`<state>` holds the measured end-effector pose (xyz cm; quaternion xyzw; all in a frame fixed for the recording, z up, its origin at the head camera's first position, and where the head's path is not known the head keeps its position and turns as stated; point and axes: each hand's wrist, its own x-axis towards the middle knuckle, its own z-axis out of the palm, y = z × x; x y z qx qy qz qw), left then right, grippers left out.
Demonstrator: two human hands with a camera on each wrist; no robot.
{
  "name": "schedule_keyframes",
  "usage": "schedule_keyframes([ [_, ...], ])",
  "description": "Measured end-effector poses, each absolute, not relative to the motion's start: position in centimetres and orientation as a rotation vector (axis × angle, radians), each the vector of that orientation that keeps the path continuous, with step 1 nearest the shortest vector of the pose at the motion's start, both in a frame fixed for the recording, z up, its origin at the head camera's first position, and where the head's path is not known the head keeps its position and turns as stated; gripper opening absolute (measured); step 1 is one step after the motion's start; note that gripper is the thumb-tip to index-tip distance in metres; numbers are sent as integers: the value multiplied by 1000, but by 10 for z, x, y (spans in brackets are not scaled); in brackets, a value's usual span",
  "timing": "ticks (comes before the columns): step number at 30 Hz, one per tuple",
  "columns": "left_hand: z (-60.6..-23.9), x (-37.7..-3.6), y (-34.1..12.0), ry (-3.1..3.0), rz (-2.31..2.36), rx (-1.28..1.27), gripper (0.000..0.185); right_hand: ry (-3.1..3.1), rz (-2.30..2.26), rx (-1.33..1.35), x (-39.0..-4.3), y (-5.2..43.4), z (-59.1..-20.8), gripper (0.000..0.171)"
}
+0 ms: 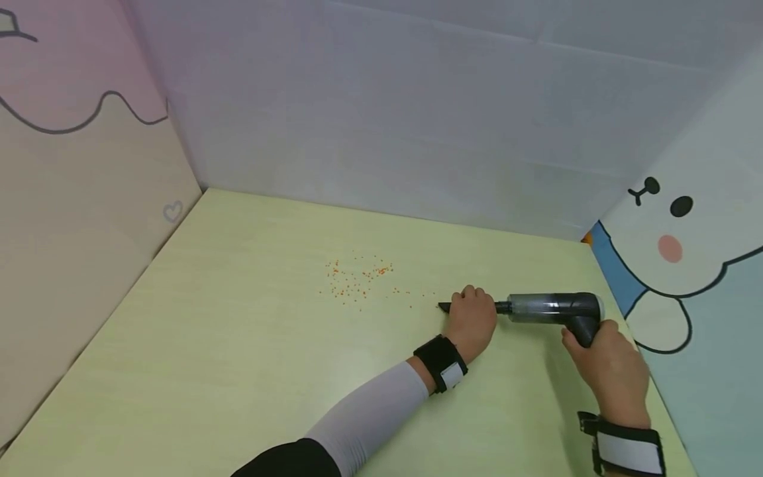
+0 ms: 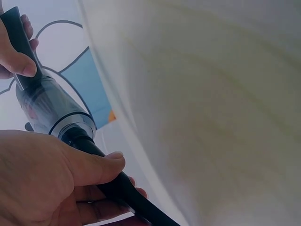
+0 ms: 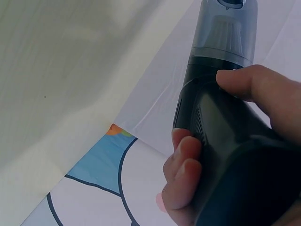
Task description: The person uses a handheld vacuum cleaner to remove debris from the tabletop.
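Orange crumbs could scatter if the dark nozzle jabs them; left grip clasps that nozzle; right grip grasps the handheld vacuum.

Crumbs lie on the table toward its back edge, the vacuum right of them near the right edge.

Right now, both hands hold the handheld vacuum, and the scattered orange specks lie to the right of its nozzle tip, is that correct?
Not quite: the head view shows the orange specks to the left of the nozzle tip. The left hand and right hand do hold the handheld vacuum.
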<state>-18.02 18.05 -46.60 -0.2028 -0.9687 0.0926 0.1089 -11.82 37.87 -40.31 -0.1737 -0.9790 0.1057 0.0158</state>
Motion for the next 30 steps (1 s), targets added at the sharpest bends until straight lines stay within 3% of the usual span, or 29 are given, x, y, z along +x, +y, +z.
schedule_keyframes([
  [30, -454, -180, 178, -2869, 274, -508, 17, -3021, 346, -561, -117, 369, -402, 62],
])
